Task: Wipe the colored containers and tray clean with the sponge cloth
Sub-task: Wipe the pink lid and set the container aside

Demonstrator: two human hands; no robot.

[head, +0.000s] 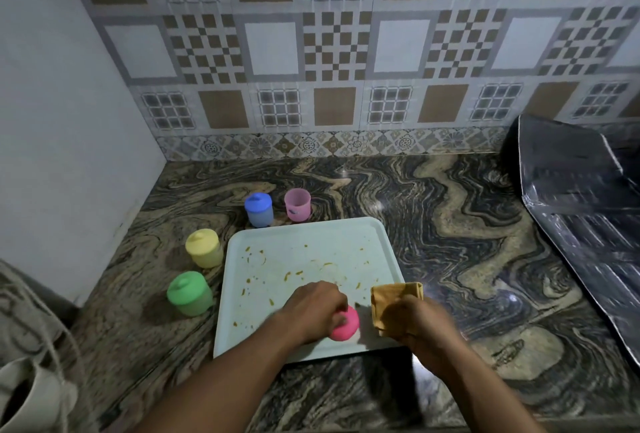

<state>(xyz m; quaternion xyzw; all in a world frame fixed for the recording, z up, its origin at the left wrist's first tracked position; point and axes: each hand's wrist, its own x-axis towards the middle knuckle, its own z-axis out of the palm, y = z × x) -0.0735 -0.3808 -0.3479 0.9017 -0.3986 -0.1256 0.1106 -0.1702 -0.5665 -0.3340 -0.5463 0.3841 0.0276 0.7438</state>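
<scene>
A pale tray (304, 242) lies on the marbled counter, smeared with several yellow-brown stains. At the tray's near right corner my left hand (317, 304) grips a pink container (346, 327) from above. Just right of it my right hand (414, 322) holds a folded yellow-brown sponge cloth (394, 297). A green container (189, 293) and a yellow container (203, 247) stand left of the tray. Behind the tray stand a blue container (258, 209) with its lid on and a lilac container (297, 205) without a lid.
A tiled wall closes the back of the counter and a plain wall (62, 121) the left. A dark shiny cover (581, 211) lies over something at the right. A pale cloth and cord (31, 346) sit at the near left.
</scene>
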